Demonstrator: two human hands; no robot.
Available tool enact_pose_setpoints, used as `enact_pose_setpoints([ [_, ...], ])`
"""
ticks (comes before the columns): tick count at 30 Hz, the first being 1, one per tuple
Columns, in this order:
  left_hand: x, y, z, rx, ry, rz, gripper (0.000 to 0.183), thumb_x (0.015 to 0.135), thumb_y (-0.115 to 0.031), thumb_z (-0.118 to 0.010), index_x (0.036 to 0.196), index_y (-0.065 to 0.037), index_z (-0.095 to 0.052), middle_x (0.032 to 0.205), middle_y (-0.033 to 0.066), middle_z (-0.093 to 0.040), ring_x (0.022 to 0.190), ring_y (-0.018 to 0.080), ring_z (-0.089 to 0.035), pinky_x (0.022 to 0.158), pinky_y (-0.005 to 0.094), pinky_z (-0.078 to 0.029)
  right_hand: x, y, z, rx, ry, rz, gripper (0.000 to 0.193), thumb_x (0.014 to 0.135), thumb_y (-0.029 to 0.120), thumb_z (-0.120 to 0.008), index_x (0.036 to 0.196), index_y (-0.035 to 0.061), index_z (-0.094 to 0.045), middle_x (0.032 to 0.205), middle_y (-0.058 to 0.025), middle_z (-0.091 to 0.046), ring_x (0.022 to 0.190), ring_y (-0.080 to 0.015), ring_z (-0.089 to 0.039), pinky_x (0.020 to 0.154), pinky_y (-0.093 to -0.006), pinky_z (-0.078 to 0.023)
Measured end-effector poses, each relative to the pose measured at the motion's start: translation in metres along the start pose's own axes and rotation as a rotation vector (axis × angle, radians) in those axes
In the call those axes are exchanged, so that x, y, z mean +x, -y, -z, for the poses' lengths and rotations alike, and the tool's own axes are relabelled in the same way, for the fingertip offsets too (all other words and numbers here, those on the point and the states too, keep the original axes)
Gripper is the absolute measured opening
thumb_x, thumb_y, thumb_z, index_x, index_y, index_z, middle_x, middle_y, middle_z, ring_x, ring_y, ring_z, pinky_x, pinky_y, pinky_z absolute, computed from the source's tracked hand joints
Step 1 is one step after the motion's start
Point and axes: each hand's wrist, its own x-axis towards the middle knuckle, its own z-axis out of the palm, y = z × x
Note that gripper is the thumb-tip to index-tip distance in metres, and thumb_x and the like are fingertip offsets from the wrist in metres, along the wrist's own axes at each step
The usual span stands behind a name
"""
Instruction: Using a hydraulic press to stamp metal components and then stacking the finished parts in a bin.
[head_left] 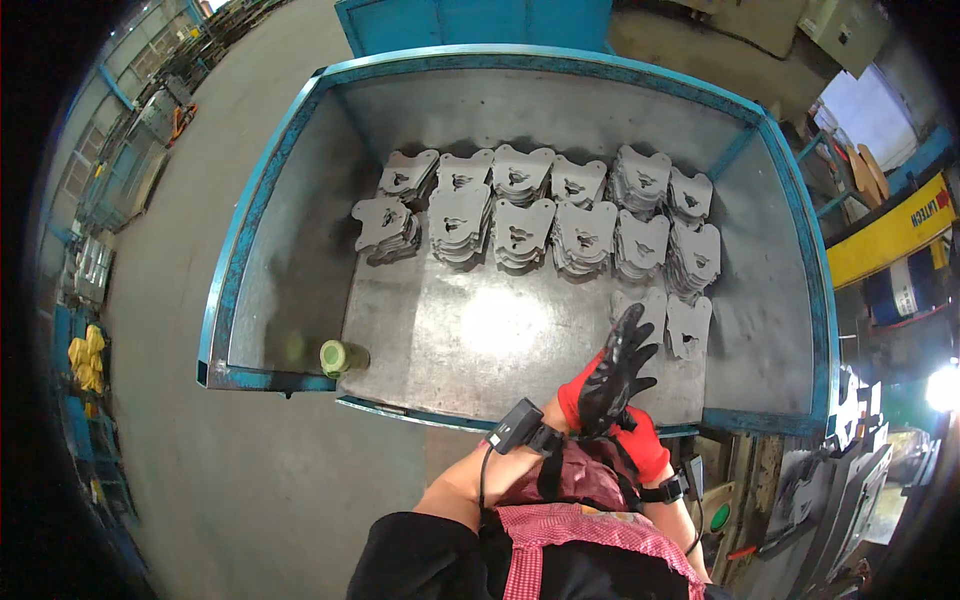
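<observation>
My left hand (617,368), in a red glove with black palm and fingers, reaches over the near right part of a metal bin (400,345). Its fingers are stretched out and it holds nothing. Close against its heel is my right hand (642,446), in a matching glove; its fingers are mostly hidden, so I cannot tell what they grip. Just beyond the left fingertips lie grey metal plates (688,328), partly covered by that hand. Further back, several stacks of the same notched plates (523,225) stand in rows on the bin floor.
A blue rim (540,62) frames the bin's high walls, with a lower gap on my side. A green cylinder (337,357) sits at the near left corner. Another blue bin (480,25) stands behind. Machinery with a yellow beam (890,232) is at the right.
</observation>
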Motion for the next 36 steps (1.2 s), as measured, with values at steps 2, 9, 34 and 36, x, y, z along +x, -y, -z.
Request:
enact_pose_setpoints([
  [2, 0.002, -0.001, 0.005, -0.104, -0.062, 0.037, 0.077, 0.085, -0.069, -0.033, 0.146, -0.027, -0.016, 0.149, 0.0115, -0.023, 0.136, 0.0322, -0.023, 0.105, 0.0626, -0.019, 0.000, 0.005, -0.001, -0.024, 0.035, 0.060, 0.015, 0.086, 0.006, -0.055, 0.098, 0.0011, -0.062, 0.086, 0.0001, -0.063, 0.079, -0.0078, -0.052, 0.070, -0.0266, -0.045],
  [9, 0.010, 0.006, 0.019, -0.389, -0.039, 0.113, 0.059, 0.094, -0.044, -0.037, 0.143, -0.014, -0.025, 0.147, 0.0133, -0.025, 0.132, 0.0351, -0.031, 0.106, 0.0542, -0.028, 0.005, -0.008, 0.005, -0.120, 0.080, 0.093, 0.014, 0.083, 0.005, -0.056, 0.095, 0.0013, -0.062, 0.080, -0.0058, -0.064, 0.075, -0.0096, -0.053, 0.069, -0.0282, -0.045],
  [34, -0.003, 0.016, 0.034, -0.320, -0.179, 0.083, 0.061, 0.093, -0.052, -0.035, 0.140, -0.013, -0.033, 0.130, 0.0140, -0.047, 0.118, 0.0305, -0.046, 0.107, 0.0428, -0.030, 0.006, -0.007, 0.003, -0.350, 0.034, 0.114, 0.015, 0.079, 0.009, -0.058, 0.090, -0.0001, -0.062, 0.081, -0.0186, -0.064, 0.074, -0.0268, -0.062, 0.067, -0.0359, -0.047],
  [36, -0.004, 0.010, 0.026, -0.358, -0.114, 0.063, 0.067, 0.091, -0.060, -0.031, 0.140, -0.014, -0.033, 0.139, 0.0161, -0.038, 0.127, 0.0325, -0.037, 0.109, 0.0447, -0.026, 0.009, -0.006, 0.002, -0.404, 0.068, 0.064, 0.017, 0.079, 0.010, -0.058, 0.092, 0.0004, -0.062, 0.082, -0.0199, -0.064, 0.076, -0.0291, -0.063, 0.068, -0.0371, -0.047],
])
